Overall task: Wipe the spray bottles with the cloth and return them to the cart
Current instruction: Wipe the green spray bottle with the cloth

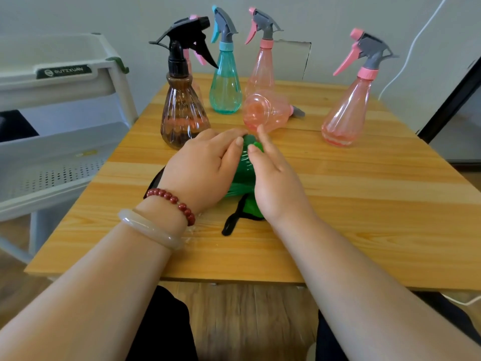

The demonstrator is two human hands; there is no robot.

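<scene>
A green spray bottle (244, 170) lies on its side in the middle of the wooden table (377, 209), its neck pointing away from me. Under its base is a green cloth with a black edge (231, 222). My left hand (205, 165) curls over the bottle's left side, fingertips at the neck. On the right side, my right hand (273, 181) holds the bottle, with thumb and forefinger near the cap. Most of the bottle is hidden by both hands. The white cart (78, 82) stands left of the table.
Behind my hands stand a brown bottle with a black trigger (182, 110), a teal bottle (225, 82) and a pink bottle (261, 71). Another pink bottle (268, 113) lies on its side. A further pink one (346, 115) stands at the right. A white cable hangs on the wall.
</scene>
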